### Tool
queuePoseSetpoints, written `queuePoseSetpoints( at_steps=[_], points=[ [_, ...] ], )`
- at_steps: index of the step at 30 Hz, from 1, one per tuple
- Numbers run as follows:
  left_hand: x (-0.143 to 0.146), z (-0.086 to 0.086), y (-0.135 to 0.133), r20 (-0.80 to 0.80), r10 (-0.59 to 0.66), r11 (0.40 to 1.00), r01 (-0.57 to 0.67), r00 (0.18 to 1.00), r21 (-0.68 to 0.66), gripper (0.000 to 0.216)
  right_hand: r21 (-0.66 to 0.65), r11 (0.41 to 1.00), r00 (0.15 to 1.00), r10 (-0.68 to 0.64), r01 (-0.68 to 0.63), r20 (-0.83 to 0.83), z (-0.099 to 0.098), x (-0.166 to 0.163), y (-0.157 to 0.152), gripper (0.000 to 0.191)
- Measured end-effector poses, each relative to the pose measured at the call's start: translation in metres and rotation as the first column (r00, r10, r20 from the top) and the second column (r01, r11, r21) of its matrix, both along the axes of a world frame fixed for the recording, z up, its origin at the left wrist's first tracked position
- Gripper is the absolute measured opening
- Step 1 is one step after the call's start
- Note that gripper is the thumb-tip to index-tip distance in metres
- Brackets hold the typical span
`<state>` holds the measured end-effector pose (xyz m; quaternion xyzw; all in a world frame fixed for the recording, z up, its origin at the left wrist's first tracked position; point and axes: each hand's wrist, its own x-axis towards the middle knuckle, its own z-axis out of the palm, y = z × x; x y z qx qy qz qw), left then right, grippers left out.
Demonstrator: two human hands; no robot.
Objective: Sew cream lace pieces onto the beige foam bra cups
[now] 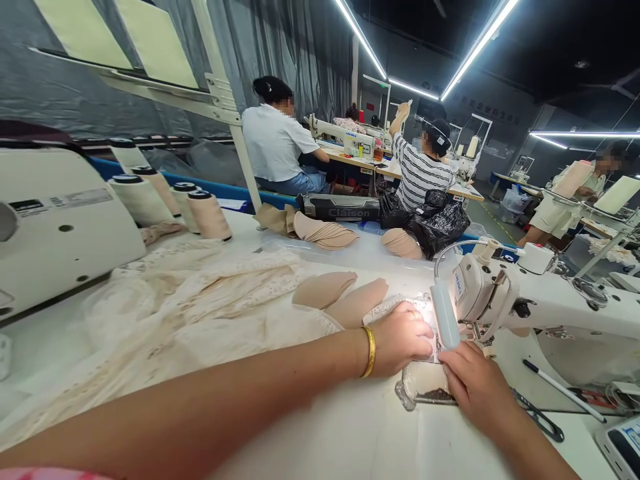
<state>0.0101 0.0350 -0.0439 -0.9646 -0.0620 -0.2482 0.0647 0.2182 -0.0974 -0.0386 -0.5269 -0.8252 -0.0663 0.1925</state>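
Observation:
My left hand (pixel 400 339), with a gold bangle on the wrist, lies knuckles-up on a lace piece (pixel 400 308) right in front of the sewing machine (pixel 540 303). Its fingers are curled down and pressed on the fabric under the lamp (pixel 444 320). My right hand (pixel 475 387) sits just below the needle area, its fingers bent and pressed on the same brightly lit fabric at the machine's plate. Two beige bra cups (pixel 345 293) lie just behind my left hand. The needle itself is hidden behind the lamp.
A heap of cream lace fabric (pixel 200 307) covers the table to the left. Thread cones (pixel 207 215) and another machine (pixel 55 220) stand at far left. Stacked cups (pixel 325 233) and a black bag (pixel 440 223) lie behind. A pen (pixel 563 390) and scissors (pixel 540 417) lie right. Other people sew beyond.

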Motion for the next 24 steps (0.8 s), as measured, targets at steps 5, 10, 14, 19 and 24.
queuePoseSetpoints(
  at_steps=[5,10,14,19,24],
  points=[
    [-0.003,0.015,-0.009,-0.020,-0.052,0.997,0.051,0.998,-0.051,0.008,-0.013,0.999,0.999,-0.035,0.035,-0.032,-0.002,-0.001,0.001,0.028],
    [-0.001,0.027,-0.025,-0.130,-0.095,0.986,0.075,0.987,-0.151,0.018,-0.042,0.999,0.999,0.008,-0.009,-0.035,0.000,-0.002,0.001,0.030],
    [0.002,0.027,-0.027,-0.109,-0.019,0.991,0.004,0.994,-0.137,0.012,-0.078,0.997,0.999,0.017,-0.020,-0.038,0.001,-0.001,0.000,0.026],
    [0.001,0.020,-0.024,-0.068,0.084,0.994,-0.088,0.994,-0.061,0.011,-0.088,0.996,0.999,-0.013,0.010,-0.042,0.000,-0.002,0.000,0.021],
    [-0.001,0.007,-0.025,-0.117,-0.056,0.988,0.038,0.992,-0.150,0.015,-0.105,0.994,0.998,-0.007,0.000,-0.067,-0.001,-0.002,-0.001,0.033]
  ],
)
